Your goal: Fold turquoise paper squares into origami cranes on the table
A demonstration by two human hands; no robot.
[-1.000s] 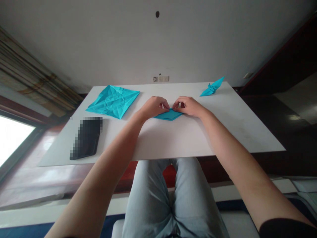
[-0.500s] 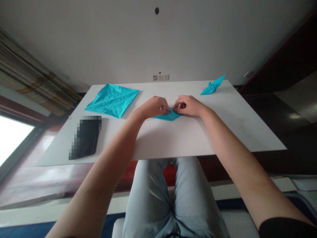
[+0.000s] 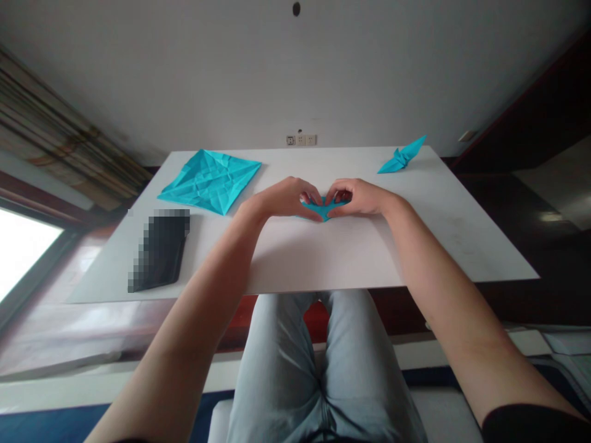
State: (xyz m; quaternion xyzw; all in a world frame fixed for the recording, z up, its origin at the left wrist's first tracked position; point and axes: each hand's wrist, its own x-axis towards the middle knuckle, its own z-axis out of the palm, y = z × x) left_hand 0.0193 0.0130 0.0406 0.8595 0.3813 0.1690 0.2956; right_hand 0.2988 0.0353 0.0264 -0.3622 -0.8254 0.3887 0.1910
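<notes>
A folded piece of blue paper [image 3: 324, 211] lies on the white table between my hands, its outer ends covered by them. My left hand [image 3: 295, 195] grips its left side, thumb at the near edge and fingers on the far side. On the right side my right hand [image 3: 355, 195] holds it the same way, with the thumb near the middle. Both sets of fingertips almost meet at the paper's centre. The finer folds under the fingers are hidden.
A creased blue paper sheet [image 3: 210, 181] lies spread at the back left of the white table [image 3: 323, 258]. A folded blue paper crane [image 3: 401, 159] sits at the back right. Near the left edge is a dark, partly pixelated flat object [image 3: 161, 252]. Wall sockets [image 3: 301, 140] are behind.
Both thumbs have come down to the near edge of the folded paper, while the fingers stay on its far side. More of the paper is now covered. The view has shifted slightly.
</notes>
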